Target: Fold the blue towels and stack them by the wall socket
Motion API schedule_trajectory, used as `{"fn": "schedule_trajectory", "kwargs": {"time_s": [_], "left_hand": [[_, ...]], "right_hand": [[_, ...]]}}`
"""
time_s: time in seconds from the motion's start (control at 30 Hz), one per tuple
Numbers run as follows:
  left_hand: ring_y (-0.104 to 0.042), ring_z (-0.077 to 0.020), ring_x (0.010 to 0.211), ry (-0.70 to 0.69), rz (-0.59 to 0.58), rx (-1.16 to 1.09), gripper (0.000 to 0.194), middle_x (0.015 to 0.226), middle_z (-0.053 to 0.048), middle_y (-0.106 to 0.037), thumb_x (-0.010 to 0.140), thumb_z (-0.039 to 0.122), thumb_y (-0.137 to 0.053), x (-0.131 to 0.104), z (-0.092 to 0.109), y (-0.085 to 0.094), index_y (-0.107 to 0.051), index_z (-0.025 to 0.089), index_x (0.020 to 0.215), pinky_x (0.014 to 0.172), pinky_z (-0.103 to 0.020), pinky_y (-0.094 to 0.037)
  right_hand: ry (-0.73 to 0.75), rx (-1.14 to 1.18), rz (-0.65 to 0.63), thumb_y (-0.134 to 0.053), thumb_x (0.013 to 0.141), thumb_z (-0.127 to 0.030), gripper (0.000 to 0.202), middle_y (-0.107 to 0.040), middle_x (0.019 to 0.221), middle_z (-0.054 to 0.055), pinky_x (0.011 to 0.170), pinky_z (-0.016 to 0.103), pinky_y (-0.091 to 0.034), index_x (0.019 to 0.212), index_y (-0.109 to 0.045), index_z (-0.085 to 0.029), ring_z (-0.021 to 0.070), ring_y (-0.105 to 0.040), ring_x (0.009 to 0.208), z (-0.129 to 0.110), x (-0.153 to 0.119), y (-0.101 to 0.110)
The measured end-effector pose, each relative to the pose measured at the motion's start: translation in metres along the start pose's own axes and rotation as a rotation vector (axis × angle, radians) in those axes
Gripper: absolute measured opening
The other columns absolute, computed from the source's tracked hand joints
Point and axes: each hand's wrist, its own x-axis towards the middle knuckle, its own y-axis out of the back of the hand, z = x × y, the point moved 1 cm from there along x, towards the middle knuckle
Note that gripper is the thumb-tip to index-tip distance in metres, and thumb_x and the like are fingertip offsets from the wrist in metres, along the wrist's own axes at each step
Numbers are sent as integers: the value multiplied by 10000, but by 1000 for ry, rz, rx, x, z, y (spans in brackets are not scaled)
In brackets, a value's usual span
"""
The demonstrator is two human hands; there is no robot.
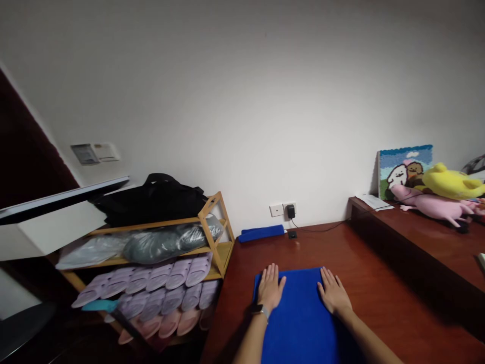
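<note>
Nearby, slipper rack L of cloth

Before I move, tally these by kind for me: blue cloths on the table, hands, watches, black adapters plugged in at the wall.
Cloths: 2, the near blue cloth and the far blue cloth
Hands: 2, left hand and right hand
Watches: 1, the worn watch
Adapters: 1, the black adapter
Total: 6

Dark-faced watch with pale strap
</note>
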Motion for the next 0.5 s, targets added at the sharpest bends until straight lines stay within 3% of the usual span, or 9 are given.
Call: {"fn": "schedule_trajectory", "kwargs": {"time_s": [0.17,0.27,0.37,0.5], "left_hand": [[-243,-212,1589,-322,-5,-187,726,1706,-63,-322,1067,544,-52,-1,96,-24,-339,187,1630,1311,-442,-201],[-240,-208,1590,-345,-49,-239,729,1707,-68,-320,1066,541,-52,0,133,-37,-305,171,1641,1315,-436,-194],[-221,-210,1595,-319,-55,-234,711,1714,-58,-300,1067,527,-55,1,130,-42,-258,182,1655,1317,-450,-186],[-189,-214,1600,-244,-34,-135,678,1724,-32,-252,1070,526,-78,-5,79,-36,-241,235,1660,1317,-466,-183]], "right_hand": [[25,-10,-14,-198,1014,-420,714,-192,1734,78,1303,425,-96,1649,-223,-96,230,-154,1607,2,-2,2],[83,-43,-39,-259,983,-342,692,-180,1735,71,1298,442,-107,1642,-279,-133,245,-140,1609,5,-3,1],[73,-40,-31,-241,991,-365,691,-177,1736,62,1297,429,-102,1648,-268,-152,231,-134,1610,5,-2,0],[1,11,1,-176,1017,-450,727,-190,1734,66,1304,413,-86,1658,-192,-107,211,-151,1606,3,1,-2]]}}
